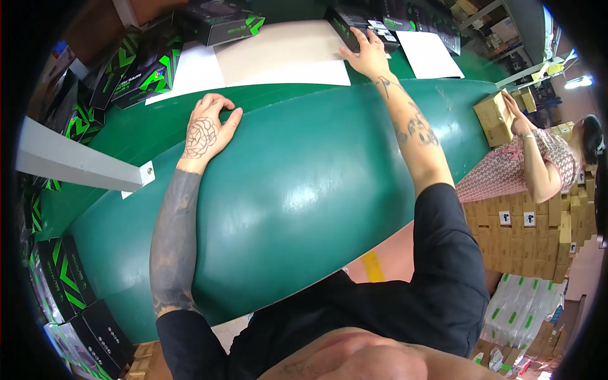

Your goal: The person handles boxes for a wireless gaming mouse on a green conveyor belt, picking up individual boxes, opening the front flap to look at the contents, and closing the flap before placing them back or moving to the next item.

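Black-green box (pixel 361 28) – R hand (pixel 367 54) fingers spread flat on it, L hand (pixel 206 130) loosely curled, empty, on green table (pixel 304 190).

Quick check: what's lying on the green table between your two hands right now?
In the head view, only bare green table lies between the left hand and the right hand; the large white sheet sits just beyond that stretch, under the right hand's fingertips.

Hands (pixel 206 130) on green table (pixel 304 183)
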Action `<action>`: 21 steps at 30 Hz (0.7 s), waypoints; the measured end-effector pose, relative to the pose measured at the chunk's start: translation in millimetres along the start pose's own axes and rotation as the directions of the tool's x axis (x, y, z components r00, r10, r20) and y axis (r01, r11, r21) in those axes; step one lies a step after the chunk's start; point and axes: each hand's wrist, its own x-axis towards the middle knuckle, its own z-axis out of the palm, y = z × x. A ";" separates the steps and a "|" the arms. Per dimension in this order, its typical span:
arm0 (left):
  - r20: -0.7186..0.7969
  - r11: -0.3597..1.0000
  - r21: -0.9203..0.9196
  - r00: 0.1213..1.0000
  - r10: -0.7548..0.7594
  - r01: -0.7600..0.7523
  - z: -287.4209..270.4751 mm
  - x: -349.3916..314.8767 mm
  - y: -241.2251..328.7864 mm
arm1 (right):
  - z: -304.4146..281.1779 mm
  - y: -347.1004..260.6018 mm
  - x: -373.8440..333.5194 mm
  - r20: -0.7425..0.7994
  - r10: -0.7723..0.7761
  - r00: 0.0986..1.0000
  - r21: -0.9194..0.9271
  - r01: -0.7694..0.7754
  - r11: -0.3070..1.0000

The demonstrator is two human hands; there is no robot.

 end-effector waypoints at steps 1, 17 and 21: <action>-0.005 1.000 -0.016 1.000 0.003 -0.003 2.4 2.4 0.9 | 4.9 20.7 8.2 0.023 -0.056 0.998 -0.110 0.058 0.992; -0.004 0.999 -0.013 0.999 -0.046 0.046 0.2 9.0 6.2 | -50.9 51.7 57.8 0.129 0.035 0.991 -0.315 0.007 0.949; -0.027 0.974 -0.210 0.995 -0.096 0.089 -5.0 9.9 13.4 | -80.8 28.9 51.0 0.133 0.591 0.796 0.723 -0.486 0.491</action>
